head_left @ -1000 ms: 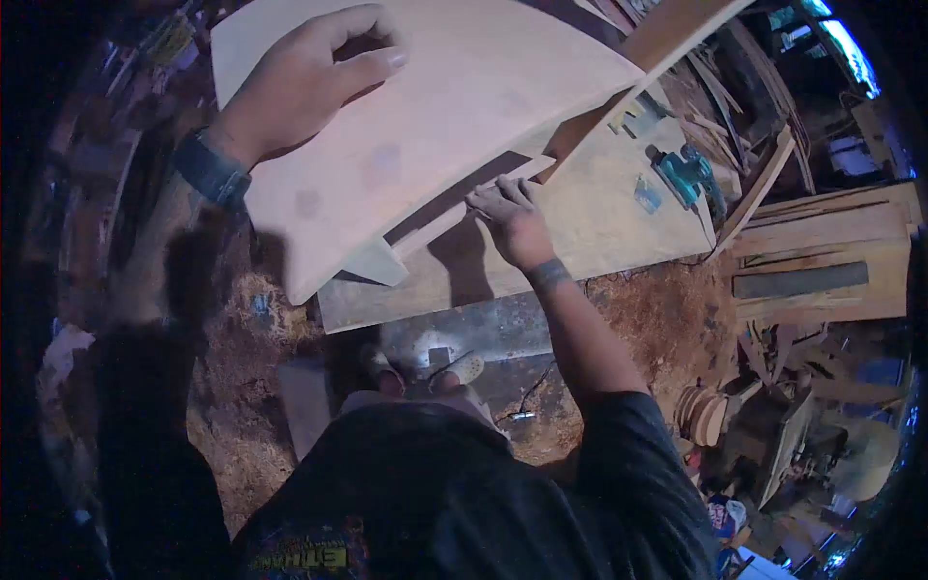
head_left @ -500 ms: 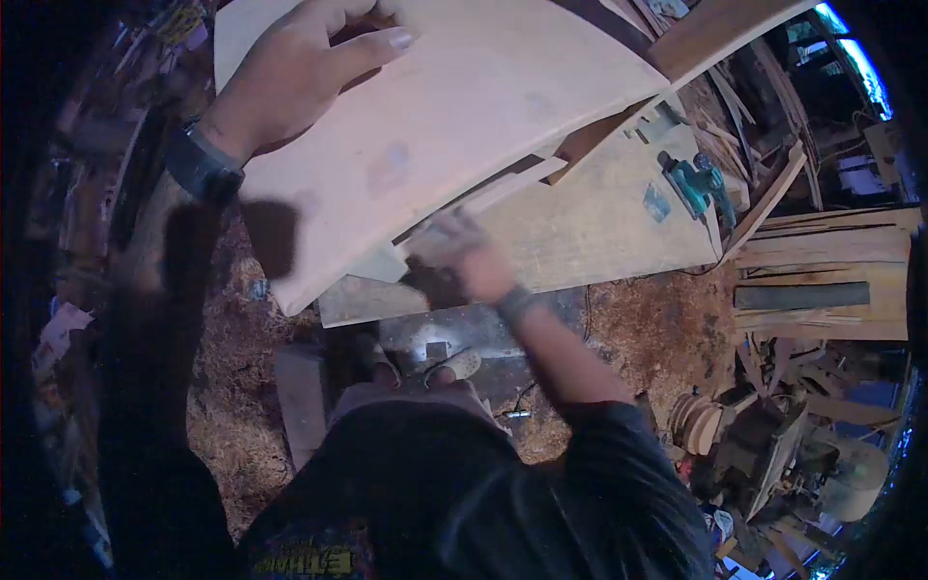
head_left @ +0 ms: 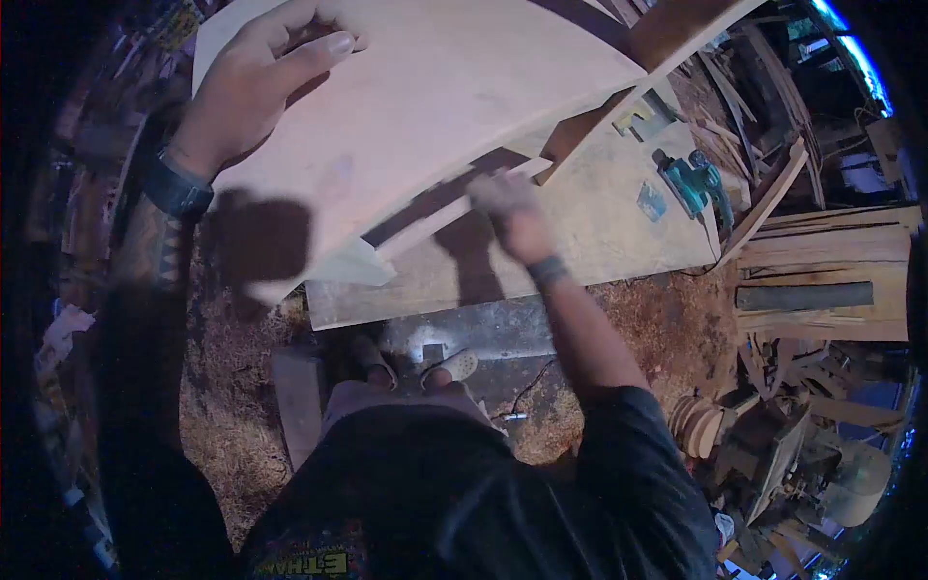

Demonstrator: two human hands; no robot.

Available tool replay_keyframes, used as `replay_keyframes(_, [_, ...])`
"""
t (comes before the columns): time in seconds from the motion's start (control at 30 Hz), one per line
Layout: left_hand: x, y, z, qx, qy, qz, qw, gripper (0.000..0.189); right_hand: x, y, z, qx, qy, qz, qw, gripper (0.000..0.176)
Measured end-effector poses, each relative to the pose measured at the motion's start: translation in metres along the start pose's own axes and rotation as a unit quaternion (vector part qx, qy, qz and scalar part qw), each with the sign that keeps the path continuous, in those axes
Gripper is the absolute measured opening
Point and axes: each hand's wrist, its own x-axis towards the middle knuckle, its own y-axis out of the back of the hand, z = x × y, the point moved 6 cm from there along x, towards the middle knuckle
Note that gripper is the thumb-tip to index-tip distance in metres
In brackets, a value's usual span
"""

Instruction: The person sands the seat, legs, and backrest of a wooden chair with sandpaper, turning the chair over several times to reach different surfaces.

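A large pale wooden panel (head_left: 416, 87) with a curved front edge lies over a wooden tabletop (head_left: 619, 222). My left hand (head_left: 266, 82) rests on the panel's upper left part, thumb apart from the fingers, holding nothing. Under the panel's edge runs a narrow wooden rail (head_left: 435, 220), joined to a darker brown upright piece (head_left: 580, 140). My right hand (head_left: 512, 213) is at this rail, near its right end. Its fingers are smeared by motion, and whether they grip the rail cannot be made out.
A green power sander (head_left: 694, 184) stands at the tabletop's right side. Stacked boards (head_left: 822, 261) lie farther right, with a machine (head_left: 793, 464) and round wooden discs (head_left: 696, 425) below. Sawdust covers the floor (head_left: 232, 406).
My right hand has moved up and to the right along the rail. The panel and my left hand have shifted left, and the gap above the rail looks wider.
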Motion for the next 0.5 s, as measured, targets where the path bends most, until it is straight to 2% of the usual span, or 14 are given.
replay_keyframes(0.03, [0.000, -0.001, 0.002, 0.000, -0.030, 0.006, 1.000, 0.025, 0.020, 0.033, 0.014, 0.030, -0.075, -0.053, 0.995, 0.046])
replay_keyframes(0.13, [0.001, 0.001, 0.011, 0.065, -0.020, -0.018, 0.998, 0.027, 0.009, 0.015, 0.017, 0.010, -0.139, -0.029, 0.990, 0.043])
replay_keyframes(0.17, [0.001, 0.003, 0.008, 0.056, -0.010, -0.008, 0.998, 0.027, -0.003, -0.012, -0.004, 0.024, -0.073, 0.054, 0.996, 0.040])
replay_keyframes(0.23, [0.000, 0.003, 0.001, 0.038, 0.005, 0.010, 0.999, 0.028, 0.003, -0.044, -0.094, 0.069, -0.045, 0.001, 0.997, 0.039])
replay_keyframes(0.27, [0.000, 0.003, -0.002, 0.019, 0.010, 0.019, 1.000, 0.026, 0.010, -0.052, -0.125, 0.064, 0.008, -0.077, 0.995, 0.036])
replay_keyframes(0.33, [0.001, 0.004, -0.005, -0.013, 0.016, 0.032, 0.999, 0.023, 0.007, -0.068, -0.097, 0.068, 0.052, -0.134, 0.987, 0.037])
replay_keyframes(0.4, [0.000, 0.004, 0.000, 0.000, 0.006, 0.045, 0.999, 0.021, 0.021, -0.030, -0.033, 0.135, 0.011, -0.094, 0.986, 0.028])
replay_keyframes(0.47, [0.000, 0.002, 0.001, 0.005, -0.006, 0.051, 0.999, 0.020, 0.041, 0.013, 0.043, -0.023, -0.039, -0.134, 0.990, 0.024])
replay_keyframes(0.5, [0.001, 0.003, -0.001, 0.006, -0.013, 0.051, 0.999, 0.020, 0.043, 0.023, 0.043, -0.001, -0.043, -0.116, 0.992, 0.024])
